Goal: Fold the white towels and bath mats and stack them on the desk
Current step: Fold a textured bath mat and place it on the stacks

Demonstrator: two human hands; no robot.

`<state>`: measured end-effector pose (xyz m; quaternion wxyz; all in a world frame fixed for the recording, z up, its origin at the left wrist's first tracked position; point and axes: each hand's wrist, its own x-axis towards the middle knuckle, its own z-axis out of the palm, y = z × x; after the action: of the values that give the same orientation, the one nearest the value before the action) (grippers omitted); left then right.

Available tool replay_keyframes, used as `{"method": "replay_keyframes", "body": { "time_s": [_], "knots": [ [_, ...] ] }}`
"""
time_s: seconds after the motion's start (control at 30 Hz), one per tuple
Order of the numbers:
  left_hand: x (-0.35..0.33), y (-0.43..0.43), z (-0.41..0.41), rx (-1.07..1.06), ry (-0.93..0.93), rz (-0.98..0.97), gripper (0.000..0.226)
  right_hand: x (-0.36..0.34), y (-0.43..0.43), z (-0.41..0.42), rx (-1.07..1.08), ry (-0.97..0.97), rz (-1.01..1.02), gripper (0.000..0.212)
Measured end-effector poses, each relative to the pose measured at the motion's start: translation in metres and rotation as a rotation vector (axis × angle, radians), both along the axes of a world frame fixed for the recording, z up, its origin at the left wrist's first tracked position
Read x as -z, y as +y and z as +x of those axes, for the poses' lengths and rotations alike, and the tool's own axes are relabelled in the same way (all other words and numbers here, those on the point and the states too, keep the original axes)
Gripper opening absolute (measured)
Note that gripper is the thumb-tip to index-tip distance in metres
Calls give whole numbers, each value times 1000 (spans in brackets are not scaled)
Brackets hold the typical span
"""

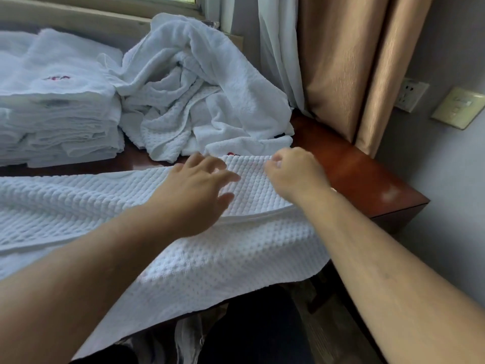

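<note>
Bath mat (236, 245) lies half-folded across desk (367, 174) front edge; right hand (294, 174) pinches the fold's far corner to square it, left hand (199, 185), fingers spread, gripping nothing, over the top layer, likely smoothing

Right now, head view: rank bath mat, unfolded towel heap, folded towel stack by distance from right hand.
1. bath mat, pinched at its far edge by the right hand.
2. unfolded towel heap, just behind, slightly left.
3. folded towel stack, far left.
</note>
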<state>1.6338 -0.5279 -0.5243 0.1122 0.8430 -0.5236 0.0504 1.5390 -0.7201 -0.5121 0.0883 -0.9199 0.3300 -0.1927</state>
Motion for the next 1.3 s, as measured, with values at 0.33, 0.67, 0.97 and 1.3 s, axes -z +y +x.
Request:
{"method": "replay_keyframes", "body": {
  "time_s": [0.33, 0.67, 0.97, 1.3],
  "knots": [
    [28, 12, 1, -67, 256, 268, 62, 51, 1, 25, 80, 344, 193, 92],
    [15, 61, 15, -111, 237, -221, 41, 26, 43, 46, -14, 87, -68, 52],
    [16, 281, 68, -560, 127, -368, 15, 16, 202, 97, -918, -191, 99, 16],
    [17, 323, 72, -315, -372, -49, 30, 25, 226, 106, -915, 28, -47, 33]
  ]
}}
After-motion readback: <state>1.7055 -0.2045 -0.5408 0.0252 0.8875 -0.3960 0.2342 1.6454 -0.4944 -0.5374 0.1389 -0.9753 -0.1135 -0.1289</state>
